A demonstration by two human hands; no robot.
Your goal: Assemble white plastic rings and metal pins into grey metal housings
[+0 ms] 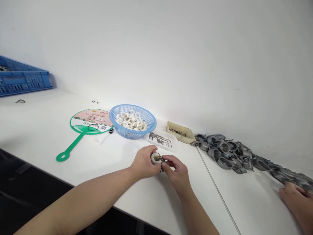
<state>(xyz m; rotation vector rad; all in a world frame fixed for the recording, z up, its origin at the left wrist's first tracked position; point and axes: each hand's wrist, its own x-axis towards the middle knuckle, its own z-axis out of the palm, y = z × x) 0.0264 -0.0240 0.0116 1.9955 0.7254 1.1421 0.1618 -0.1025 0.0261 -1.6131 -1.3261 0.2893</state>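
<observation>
Just above the white table, my left hand [146, 163] is closed around a small round part [156, 158], a white ring set in a dark grey metal housing. A bit of brass colour shows inside the ring. On the part's right side, my right hand [176, 172] pinches its edge between thumb and fingertips; whether a separate small piece is in that pinch I cannot tell. Beyond the hands stands a white tray [173, 143] with thin dark strips in it. Behind and left of that is a blue basket [113, 125] of white rings [132, 121].
A cream box [189, 141] holds thin tools. Grey metal housings [225, 148] are heaped along the right, where another person's hand [297, 199] rests. A green-handled fan [73, 143] lies left; a blue crate [24, 81] stands far left. A seam [217, 186] crosses the table.
</observation>
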